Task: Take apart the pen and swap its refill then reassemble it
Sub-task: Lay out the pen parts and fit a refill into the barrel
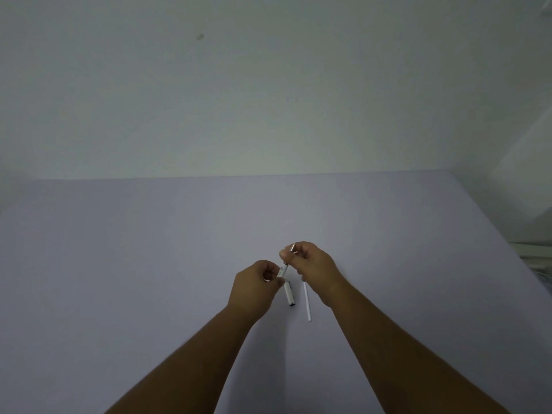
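left hand [257, 282]: fingers curled shut on the white pen [283, 271], held up over the purple table [119, 264] | white cap [290, 295]: lies on table | right hand [313, 264]: pinches pen's top end, hiding its middle | thin refill [307, 303]: lies below it, top hidden

A pale lavender table [119, 264] meets a plain off-white wall [239, 85] bearing one small dark mark [200, 36].

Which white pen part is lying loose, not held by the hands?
The thin white refill on the table, just right of the thicker pen body that both hands grip.
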The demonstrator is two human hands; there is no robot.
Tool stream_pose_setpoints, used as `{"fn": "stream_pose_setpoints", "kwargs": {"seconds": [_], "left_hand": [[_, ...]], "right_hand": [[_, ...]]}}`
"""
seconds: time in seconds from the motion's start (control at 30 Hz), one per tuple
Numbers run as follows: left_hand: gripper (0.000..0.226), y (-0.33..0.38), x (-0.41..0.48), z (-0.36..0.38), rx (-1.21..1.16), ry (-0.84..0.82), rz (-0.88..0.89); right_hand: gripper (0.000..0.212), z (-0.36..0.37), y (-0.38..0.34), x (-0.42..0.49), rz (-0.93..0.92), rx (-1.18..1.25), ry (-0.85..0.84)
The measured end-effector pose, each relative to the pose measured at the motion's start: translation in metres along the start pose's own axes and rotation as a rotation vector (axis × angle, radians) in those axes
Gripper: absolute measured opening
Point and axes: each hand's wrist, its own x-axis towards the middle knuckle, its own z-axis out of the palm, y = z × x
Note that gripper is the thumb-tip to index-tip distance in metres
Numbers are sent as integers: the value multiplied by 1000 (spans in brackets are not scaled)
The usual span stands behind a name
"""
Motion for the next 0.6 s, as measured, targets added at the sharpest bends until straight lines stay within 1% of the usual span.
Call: {"fn": "stream_pose_setpoints", "kwargs": {"seconds": [0.07,0.13,0.2,0.23,0.27,0.33,0.4,0.43,0.5,0.53,0.6], "left_hand": [[10,1,0,-1,2,7,-6],[10,2,0,-1,24,8,4],[9,2,-2,0,32,5,11],[9,3,-2,0,26,5,11],[9,3,-3,0,16,5,9],[9,4,-3,0,1,7,1],[9,5,-3,0,-1,5,-4],[9,5,-3,0,2,3,-3],[9,6,-4,2,7,0,-1],[9,6,-4,2,-3,0,-7],[9,7,-2,2,-32,-1,-33]], "right_hand": [[16,0,0,-1,-12,41,-33],[12,2,1,0,-3,-26,1],[26,4,1,1,21,-81,47],[29,4,1,2,31,-71,44],[27,4,-1,1,39,-47,27],[12,2,-1,0,28,52,-28],[7,2,-1,1,6,59,-34],[9,2,0,2,8,34,-12],[24,4,0,3,35,-15,30],[24,4,-2,2,47,-10,24],[10,2,-2,1,29,68,-29]]}}
